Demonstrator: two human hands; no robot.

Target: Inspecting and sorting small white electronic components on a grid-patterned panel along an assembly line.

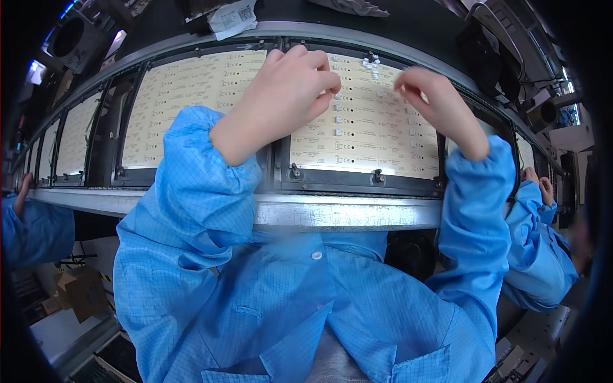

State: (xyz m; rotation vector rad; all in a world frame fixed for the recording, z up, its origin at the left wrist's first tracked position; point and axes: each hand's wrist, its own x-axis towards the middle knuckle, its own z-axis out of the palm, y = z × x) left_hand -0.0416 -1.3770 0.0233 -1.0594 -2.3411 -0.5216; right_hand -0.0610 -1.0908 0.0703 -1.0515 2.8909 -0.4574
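Note:
A cream-coloured circuit board panel lies in a black frame in front of me. Small white connectors sit in a column down its left part, and fainter ones run along the right. A loose heap of white connectors lies near the panel's far edge. My left hand hovers over the panel's upper left, thumb and fingers bent together by the connector column; whatever is between the fingertips is hidden. To the right of the heap, my right hand is raised above the panel, its curled fingers blurred at the tips.
Another cream panel lies to the left, with more framed panels beyond it. A metal rail runs along the near edge. A crumpled white bag rests at the back. Blue-sleeved co-workers stand at both sides.

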